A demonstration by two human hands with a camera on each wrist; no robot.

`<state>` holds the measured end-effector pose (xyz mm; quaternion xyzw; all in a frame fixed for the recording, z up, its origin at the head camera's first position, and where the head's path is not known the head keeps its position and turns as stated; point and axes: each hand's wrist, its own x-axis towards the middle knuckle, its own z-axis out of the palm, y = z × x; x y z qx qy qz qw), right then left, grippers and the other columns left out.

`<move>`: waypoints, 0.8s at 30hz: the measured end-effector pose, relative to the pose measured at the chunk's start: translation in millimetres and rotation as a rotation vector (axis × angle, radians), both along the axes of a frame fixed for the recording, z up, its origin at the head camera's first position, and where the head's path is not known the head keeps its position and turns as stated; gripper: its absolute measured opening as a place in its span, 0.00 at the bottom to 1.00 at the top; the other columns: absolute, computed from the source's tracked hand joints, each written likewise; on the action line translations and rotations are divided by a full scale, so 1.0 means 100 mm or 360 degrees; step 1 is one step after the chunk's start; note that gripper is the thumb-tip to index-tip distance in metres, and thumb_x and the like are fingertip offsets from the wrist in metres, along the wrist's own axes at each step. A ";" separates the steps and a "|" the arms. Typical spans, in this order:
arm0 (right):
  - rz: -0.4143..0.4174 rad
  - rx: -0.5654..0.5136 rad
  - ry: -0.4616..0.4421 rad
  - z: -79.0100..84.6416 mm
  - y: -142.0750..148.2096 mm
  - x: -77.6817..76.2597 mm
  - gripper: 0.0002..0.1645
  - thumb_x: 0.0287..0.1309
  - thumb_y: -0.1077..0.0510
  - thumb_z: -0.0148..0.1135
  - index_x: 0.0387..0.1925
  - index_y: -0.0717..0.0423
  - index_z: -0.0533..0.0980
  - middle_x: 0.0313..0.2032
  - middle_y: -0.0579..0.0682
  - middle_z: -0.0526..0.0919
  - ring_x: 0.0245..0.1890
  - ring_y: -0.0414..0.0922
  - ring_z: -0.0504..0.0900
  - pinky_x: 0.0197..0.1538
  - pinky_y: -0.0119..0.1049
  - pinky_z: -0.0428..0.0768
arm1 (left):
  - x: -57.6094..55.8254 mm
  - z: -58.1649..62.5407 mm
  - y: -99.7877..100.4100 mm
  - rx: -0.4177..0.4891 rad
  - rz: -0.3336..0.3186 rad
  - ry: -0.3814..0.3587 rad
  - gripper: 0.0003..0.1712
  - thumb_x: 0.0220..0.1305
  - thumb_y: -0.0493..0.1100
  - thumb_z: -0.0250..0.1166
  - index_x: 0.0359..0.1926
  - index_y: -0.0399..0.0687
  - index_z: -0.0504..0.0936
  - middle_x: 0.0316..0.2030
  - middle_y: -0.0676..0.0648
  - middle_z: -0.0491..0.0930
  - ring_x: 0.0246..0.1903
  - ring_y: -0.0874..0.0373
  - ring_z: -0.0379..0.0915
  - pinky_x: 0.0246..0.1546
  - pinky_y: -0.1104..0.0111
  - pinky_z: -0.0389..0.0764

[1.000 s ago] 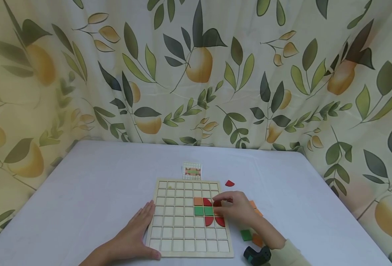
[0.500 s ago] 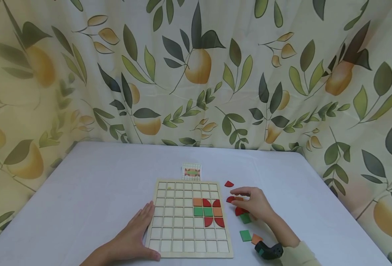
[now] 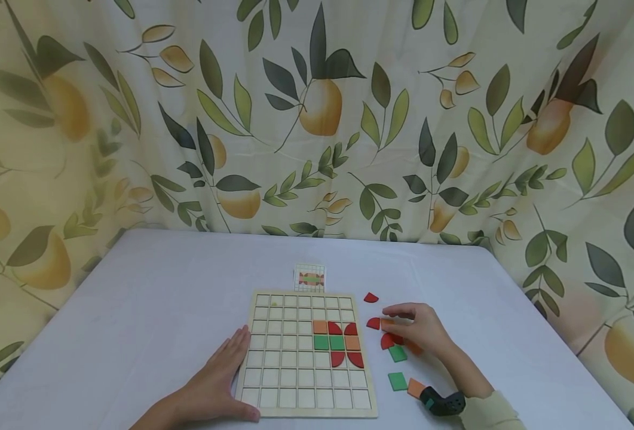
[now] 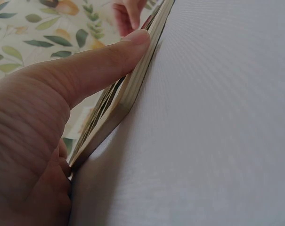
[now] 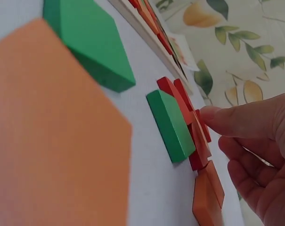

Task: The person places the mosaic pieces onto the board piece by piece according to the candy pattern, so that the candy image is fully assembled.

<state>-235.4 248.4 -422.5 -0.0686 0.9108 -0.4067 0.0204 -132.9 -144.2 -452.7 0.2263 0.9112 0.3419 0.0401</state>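
Observation:
A pale wooden grid board (image 3: pixel 279 376) lies on the table, with several orange, green and red tiles in its right half. My left hand (image 3: pixel 214 379) rests along the board's left side, fingers straight; its thumb (image 4: pixel 104 61) lies on the board's front edge. Right of the board, my right hand (image 3: pixel 421 328) is over the loose tiles, thumb and forefinger at an orange square tile (image 3: pixel 387 322). Whether they pinch it is unclear. In the right wrist view, the right thumb (image 5: pixel 246 117) partly hides a red piece. Beside the orange tile lies a red quarter-circle tile (image 3: pixel 373 323).
A small pattern card (image 3: pixel 310 278) lies behind the board. Another red quarter-circle (image 3: pixel 370 297) is farther back. Nearer lie two green squares, one nearest tile (image 3: pixel 397 381) and another (image 3: pixel 397 353), and an orange square (image 3: pixel 416 388) beside the black wrist device (image 3: pixel 443 401).
My right hand has left an orange square in the board's right column and drawn back right, over the loose tiles. The left hand has stayed in place.

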 end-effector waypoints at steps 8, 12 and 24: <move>0.0006 -0.0042 -0.0005 -0.03 0.04 -0.03 0.20 0.45 0.55 0.72 0.42 0.59 0.82 0.42 0.53 0.82 0.48 0.54 0.76 0.45 0.40 0.80 | 0.00 -0.02 -0.01 0.0000 0.0001 0.0013 0.77 0.31 0.75 0.68 0.69 0.33 0.42 0.70 0.38 0.39 0.68 0.49 0.33 0.59 0.83 0.25; 0.0042 -0.0046 -0.0004 -0.04 0.05 -0.05 0.20 0.45 0.56 0.71 0.42 0.59 0.81 0.41 0.52 0.83 0.47 0.53 0.77 0.45 0.39 0.80 | 0.00 -0.02 -0.01 -0.0008 0.0004 0.0019 0.77 0.30 0.75 0.67 0.69 0.33 0.41 0.70 0.39 0.38 0.68 0.50 0.33 0.60 0.82 0.25; 0.0040 -0.0002 -0.0029 -0.06 0.12 -0.09 0.20 0.46 0.57 0.71 0.43 0.59 0.81 0.42 0.53 0.82 0.47 0.52 0.76 0.44 0.39 0.80 | 0.01 -0.01 -0.01 -0.0013 0.0009 0.0005 0.76 0.31 0.75 0.67 0.69 0.34 0.42 0.70 0.40 0.38 0.68 0.51 0.32 0.60 0.82 0.26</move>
